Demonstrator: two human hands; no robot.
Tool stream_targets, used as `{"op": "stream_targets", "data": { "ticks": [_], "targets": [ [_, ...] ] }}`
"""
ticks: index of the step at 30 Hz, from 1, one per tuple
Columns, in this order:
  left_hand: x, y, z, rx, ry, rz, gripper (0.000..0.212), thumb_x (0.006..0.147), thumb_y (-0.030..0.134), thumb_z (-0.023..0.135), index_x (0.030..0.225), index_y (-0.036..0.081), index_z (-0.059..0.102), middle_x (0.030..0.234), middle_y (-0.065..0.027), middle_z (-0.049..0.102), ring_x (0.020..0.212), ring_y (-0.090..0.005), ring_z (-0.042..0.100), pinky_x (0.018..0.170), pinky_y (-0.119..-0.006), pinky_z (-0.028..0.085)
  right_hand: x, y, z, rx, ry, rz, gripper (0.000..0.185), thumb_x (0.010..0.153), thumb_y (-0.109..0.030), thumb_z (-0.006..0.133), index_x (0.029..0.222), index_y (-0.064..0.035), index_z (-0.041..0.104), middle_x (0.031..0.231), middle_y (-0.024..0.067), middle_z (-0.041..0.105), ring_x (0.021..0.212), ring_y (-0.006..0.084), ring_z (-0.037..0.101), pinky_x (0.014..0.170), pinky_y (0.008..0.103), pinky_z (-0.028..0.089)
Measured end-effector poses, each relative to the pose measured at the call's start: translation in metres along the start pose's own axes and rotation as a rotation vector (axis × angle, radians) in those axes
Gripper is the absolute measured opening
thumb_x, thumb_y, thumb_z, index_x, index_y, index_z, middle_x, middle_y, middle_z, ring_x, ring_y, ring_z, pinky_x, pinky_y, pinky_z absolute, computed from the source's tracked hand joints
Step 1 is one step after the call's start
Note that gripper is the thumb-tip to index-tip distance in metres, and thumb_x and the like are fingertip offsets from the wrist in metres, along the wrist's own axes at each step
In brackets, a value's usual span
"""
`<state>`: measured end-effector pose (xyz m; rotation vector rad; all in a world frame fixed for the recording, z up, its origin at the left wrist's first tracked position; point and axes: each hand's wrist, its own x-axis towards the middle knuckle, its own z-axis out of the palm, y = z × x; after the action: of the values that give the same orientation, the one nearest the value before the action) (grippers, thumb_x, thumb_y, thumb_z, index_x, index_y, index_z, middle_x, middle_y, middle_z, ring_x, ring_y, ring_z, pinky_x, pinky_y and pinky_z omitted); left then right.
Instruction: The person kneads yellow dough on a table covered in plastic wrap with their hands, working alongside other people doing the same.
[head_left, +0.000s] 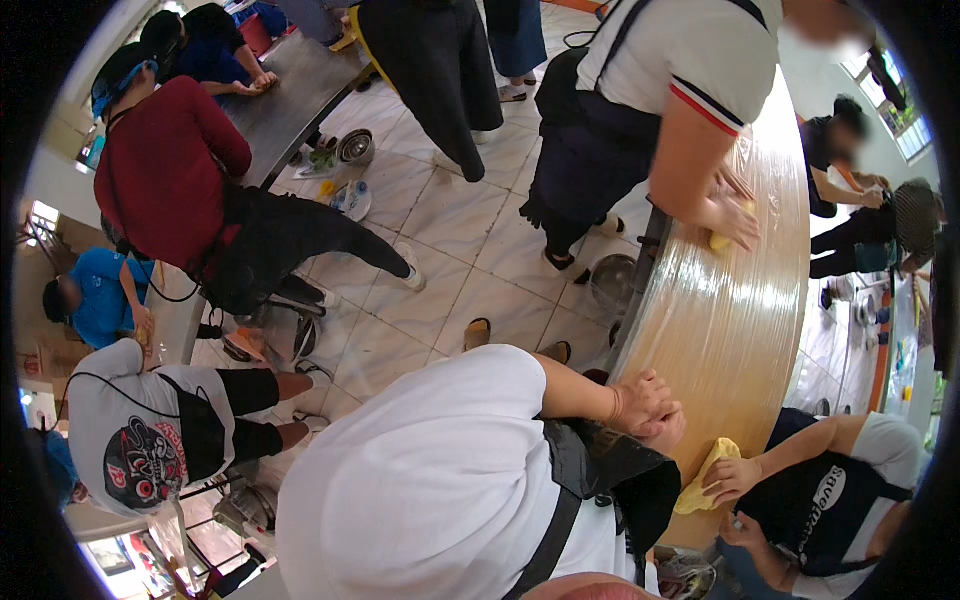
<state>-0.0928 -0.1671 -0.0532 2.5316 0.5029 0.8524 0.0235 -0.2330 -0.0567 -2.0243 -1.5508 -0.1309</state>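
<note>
My left hand and my right hand are folded together at the near edge of a long wooden table. Their fingers are curled against each other, with no object visible in them; part of the right hand is hidden. Clear plastic film covers the tabletop. Closest to my hands lies a flattened piece of yellow dough, under a co-worker's hand. Farther along, another person's hands press a smaller yellow dough piece. My black apron hangs below my hands.
A metal bowl rests on the tiled floor beside the table. Metal bowls and a lidded tub sit on the floor farther off. Several people work at a steel table and other tables nearby.
</note>
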Motion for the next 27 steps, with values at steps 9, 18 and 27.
{"op": "stream_targets", "data": {
  "ticks": [9, 18, 27],
  "targets": [
    [0.027, -0.012, 0.002, 0.049, -0.019, -0.101, 0.054, 0.087, 0.050, 0.043, 0.116, 0.007, 0.057, 0.094, -0.0110, 0.056, 0.096, -0.0276, 0.052, 0.089, -0.042, 0.031, 0.020, -0.001, 0.007, -0.049, 0.083, 0.073, 0.022, 0.086, -0.024, 0.057, 0.071, -0.0093, 0.052, 0.066, 0.0089, 0.053, 0.068, 0.0298, 0.055, 0.063, 0.0415, 0.043],
    [0.055, -0.035, 0.011, -0.054, -0.014, -0.200, 0.057, 0.086, 0.050, 0.046, 0.121, 0.006, 0.052, 0.104, -0.0141, 0.053, 0.101, -0.0309, 0.049, 0.089, -0.044, 0.029, 0.048, 0.025, 0.023, -0.091, -0.020, 0.160, 0.019, 0.087, -0.026, 0.057, 0.075, -0.0113, 0.056, 0.074, 0.0063, 0.058, 0.074, 0.0272, 0.057, 0.067, 0.0402, 0.044],
    [0.082, -0.051, 0.015, -0.016, 0.082, -0.206, 0.057, 0.086, 0.048, 0.051, 0.124, 0.006, 0.051, 0.106, -0.0117, 0.052, 0.103, -0.0283, 0.047, 0.088, -0.042, 0.029, 0.086, 0.034, 0.028, -0.214, 0.143, 0.075, 0.008, 0.086, -0.023, 0.060, 0.088, -0.0155, 0.063, 0.092, 0.0003, 0.060, 0.093, 0.0220, 0.056, 0.085, 0.0388, 0.040]
  ]
}}
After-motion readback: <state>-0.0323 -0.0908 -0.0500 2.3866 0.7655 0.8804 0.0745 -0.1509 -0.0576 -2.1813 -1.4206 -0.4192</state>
